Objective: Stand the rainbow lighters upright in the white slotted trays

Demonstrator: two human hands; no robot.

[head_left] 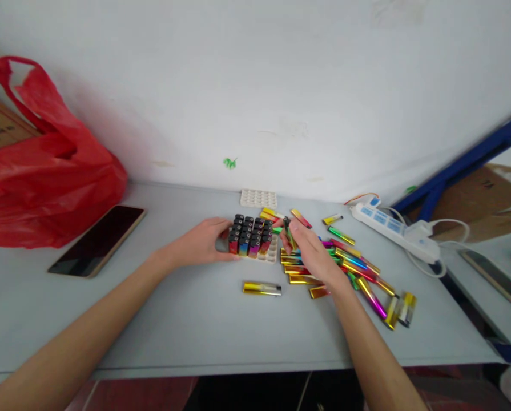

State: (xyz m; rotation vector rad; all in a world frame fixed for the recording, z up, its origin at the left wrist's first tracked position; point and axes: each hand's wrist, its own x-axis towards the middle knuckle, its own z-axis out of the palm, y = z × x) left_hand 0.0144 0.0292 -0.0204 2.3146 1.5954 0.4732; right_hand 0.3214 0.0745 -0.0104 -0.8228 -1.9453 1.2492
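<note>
Several black-topped lighters (249, 235) in shiny colours stand upright in rows in a white holed tray (268, 256). At the tray's left side my left hand (204, 241) has thumb and fingers apart, around the edge of the rows; whether it presses on the tray is hard to see. Just right of the tray my right hand (309, 248) pinches a lighter (290, 233) with a black top, held near upright. A pile of loose metallic lighters (362, 268) lies beside and beneath that hand. One gold lighter (261, 288) lies in front of the tray.
Against the wall is a second white holed tray (258, 198). A phone (96, 241) and a red bag (45, 182) are on the left. At the right lie a white power strip (394, 231) with cables and, beyond it, a blue metal frame (465, 162).
</note>
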